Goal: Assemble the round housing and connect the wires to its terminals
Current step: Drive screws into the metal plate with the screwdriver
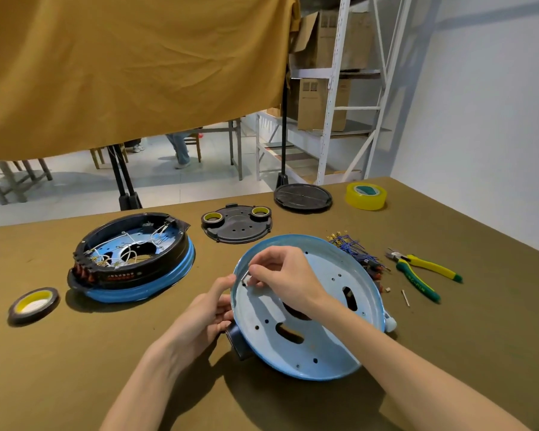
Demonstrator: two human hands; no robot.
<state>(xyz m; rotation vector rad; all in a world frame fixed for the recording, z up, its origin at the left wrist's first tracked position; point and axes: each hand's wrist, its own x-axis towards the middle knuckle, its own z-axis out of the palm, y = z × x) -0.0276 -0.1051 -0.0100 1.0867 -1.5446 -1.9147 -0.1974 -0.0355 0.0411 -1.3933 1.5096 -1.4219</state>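
Round housings (308,309), two; hands, two

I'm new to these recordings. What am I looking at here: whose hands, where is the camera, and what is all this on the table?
There is one picture, from a camera on the person's head, looking down at their bare hands. The left hand steadies the rim of a tilted blue round pan. The right hand pinches a small metal part inside it. On the table lie a wired black-and-blue housing, a black plate, tape rolls, a bundle of wires and pliers.
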